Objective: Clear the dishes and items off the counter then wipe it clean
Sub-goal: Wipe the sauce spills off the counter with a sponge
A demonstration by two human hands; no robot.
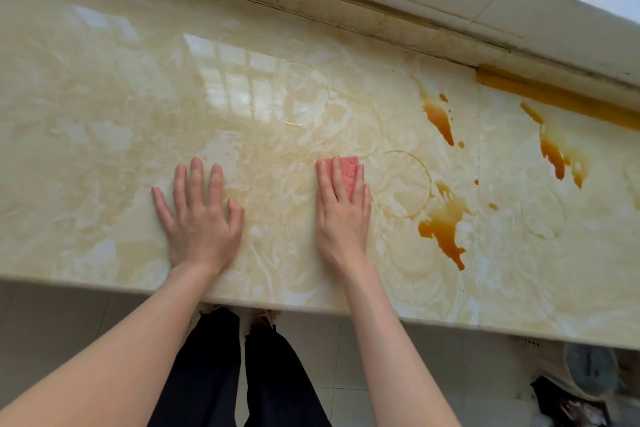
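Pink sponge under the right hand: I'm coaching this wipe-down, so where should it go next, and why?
Probably slide the pink rectangular sponge rightward under the right hand into the nearest orange-brown spill, which lies unwiped right of it on the cream marble counter; the left hand rests flat there.

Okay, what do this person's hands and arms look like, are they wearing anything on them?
The left hand and the right hand are bare: no gloves, rings, watch or bracelet show. The forearms are bare too, with no sleeve in view down to the picture's edge. The nails look short and unpainted.
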